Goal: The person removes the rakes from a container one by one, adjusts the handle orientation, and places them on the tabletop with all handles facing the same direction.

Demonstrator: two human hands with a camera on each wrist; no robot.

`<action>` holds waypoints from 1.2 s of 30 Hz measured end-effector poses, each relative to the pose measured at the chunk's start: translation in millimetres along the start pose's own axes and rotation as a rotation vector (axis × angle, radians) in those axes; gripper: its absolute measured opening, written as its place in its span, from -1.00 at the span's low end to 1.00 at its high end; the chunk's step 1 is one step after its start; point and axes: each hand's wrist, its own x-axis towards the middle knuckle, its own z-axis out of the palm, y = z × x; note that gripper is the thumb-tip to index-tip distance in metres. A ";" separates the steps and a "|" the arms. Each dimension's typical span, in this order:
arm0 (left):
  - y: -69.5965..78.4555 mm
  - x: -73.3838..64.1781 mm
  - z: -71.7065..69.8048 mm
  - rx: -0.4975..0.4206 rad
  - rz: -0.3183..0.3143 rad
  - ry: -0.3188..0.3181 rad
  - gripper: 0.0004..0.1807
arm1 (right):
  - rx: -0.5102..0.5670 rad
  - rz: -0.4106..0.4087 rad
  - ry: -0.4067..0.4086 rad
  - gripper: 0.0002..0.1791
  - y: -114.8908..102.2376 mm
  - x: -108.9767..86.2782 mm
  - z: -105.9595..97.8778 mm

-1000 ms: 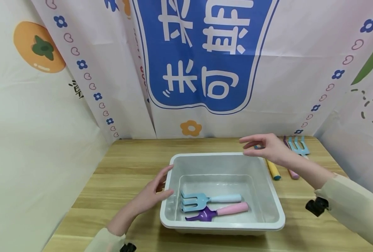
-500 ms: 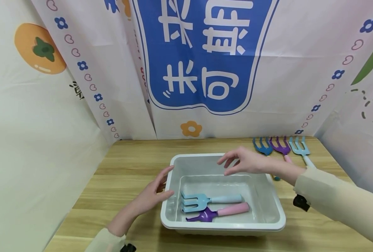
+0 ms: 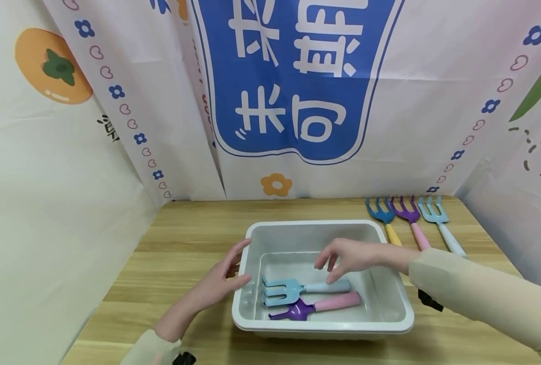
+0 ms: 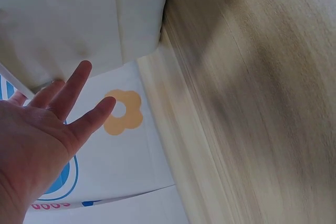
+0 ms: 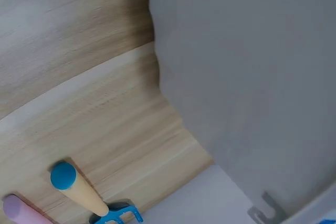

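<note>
A pale grey plastic basin (image 3: 323, 328) stands on the wooden table. Inside it lie a light blue hand fork (image 3: 288, 291) and a purple garden tool (image 3: 299, 309) with a pink handle, side by side. My right hand (image 3: 350, 255) hangs over the basin, its fingers bent and holding nothing, just above the light blue fork's handle. My left hand (image 3: 224, 276) rests at the basin's left rim with fingers spread. In the left wrist view, the left hand (image 4: 42, 135) shows straight fingers beside the basin's outer wall (image 4: 79, 19).
At the table's back right lie a blue fork (image 3: 382, 213) with a yellow handle, a purple fork (image 3: 408, 213) with a pink handle, and a light blue fork (image 3: 436, 215). A printed cloth (image 3: 183, 167) hangs behind the wooden table (image 3: 170, 253).
My right hand has moved left and down from near the forks at the back right into the space over the basin. The left hand and the tools have stayed put.
</note>
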 end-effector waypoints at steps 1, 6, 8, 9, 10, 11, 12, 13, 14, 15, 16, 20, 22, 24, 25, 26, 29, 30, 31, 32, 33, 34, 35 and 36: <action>-0.1 0.0 -0.1 0.000 0.001 -0.001 -0.19 | -0.009 0.008 -0.018 -0.60 1.6 1.2 1.6; -0.6 -0.2 -0.2 -0.005 0.007 -0.004 -0.19 | -0.055 0.048 -0.071 -0.64 8.6 6.6 8.5; -0.5 -0.2 -0.2 -0.007 0.008 -0.003 -0.19 | -0.080 0.063 -0.078 -0.66 11.8 8.5 10.6; -0.4 -0.2 -0.3 -0.005 0.009 -0.002 -0.19 | -0.094 0.068 -0.081 -0.67 13.2 9.4 11.4; -0.4 -0.2 -0.4 -0.005 0.010 -0.001 -0.20 | -0.115 0.072 -0.085 -0.68 14.6 10.3 12.1; -0.3 -0.3 -0.4 -0.006 0.012 -0.001 -0.19 | -0.130 0.077 -0.088 -0.69 15.8 11.2 12.6; -0.2 -0.4 -0.5 -0.008 0.013 0.000 -0.19 | -0.138 0.081 -0.092 -0.70 16.8 12.3 13.2; -0.2 -0.5 -0.5 -0.009 0.014 0.000 -0.19 | -0.145 0.081 -0.099 -0.70 17.3 13.1 13.5; -0.2 -0.6 -0.6 -0.009 0.014 0.001 -0.19 | -0.149 0.088 -0.106 -0.70 17.7 13.9 13.7; -0.2 -0.7 -0.7 -0.008 0.014 0.001 -0.19 | -0.153 0.095 -0.116 -0.71 17.8 14.7 13.9; -0.2 -0.8 -0.8 -0.007 0.012 0.002 -0.19 | -0.156 0.107 -0.130 -0.72 17.4 15.2 13.9; 0.1 -1.2 -1.0 0.004 0.005 0.004 -0.19 | -0.163 0.146 -0.191 -0.72 16.2 15.8 15.0; 0.6 -1.3 -1.2 0.006 0.004 0.006 -0.19 | -0.169 0.158 -0.210 -0.71 15.8 15.5 15.1; 1.2 -1.5 -1.2 0.004 0.006 0.007 -0.19 | -0.170 0.177 -0.213 -0.70 16.5 15.3 14.5; 1.3 -1.4 -1.1 0.003 0.009 0.007 -0.19 | -0.169 0.187 -0.211 -0.70 16.9 15.2 13.6; 1.2 -1.3 -1.0 0.000 0.012 0.006 -0.19 | -0.167 0.203 -0.208 -0.71 17.4 15.1 12.6; 0.7 -1.1 -0.8 -0.009 0.021 0.002 -0.18 | -0.168 0.214 -0.192 -0.75 19.6 15.0 10.2; 0.3 -1.0 -0.7 -0.011 0.024 0.001 -0.18 | -0.170 0.210 -0.185 -0.76 20.1 15.2 10.0; -0.2 -1.0 -0.6 -0.013 0.025 0.000 -0.18 | -0.174 0.204 -0.176 -0.77 20.6 15.5 10.1; -0.7 -1.0 -0.6 -0.015 0.026 -0.001 -0.18 | -0.178 0.204 -0.166 -0.77 20.8 15.9 10.4; -1.1 -1.0 -0.5 -0.015 0.027 -0.001 -0.18 | -0.183 0.196 -0.157 -0.76 20.7 16.2 11.2; -1.5 -0.9 -0.4 -0.016 0.029 -0.002 -0.18 | -0.183 0.200 -0.147 -0.75 20.2 16.6 11.6; -1.8 -0.8 -0.3 -0.014 0.029 -0.002 -0.18 | -0.188 0.199 -0.141 -0.72 19.7 16.9 12.1; -2.1 -0.6 -0.3 -0.014 0.029 -0.003 -0.18 | -0.181 0.215 -0.131 -0.70 19.0 17.5 12.5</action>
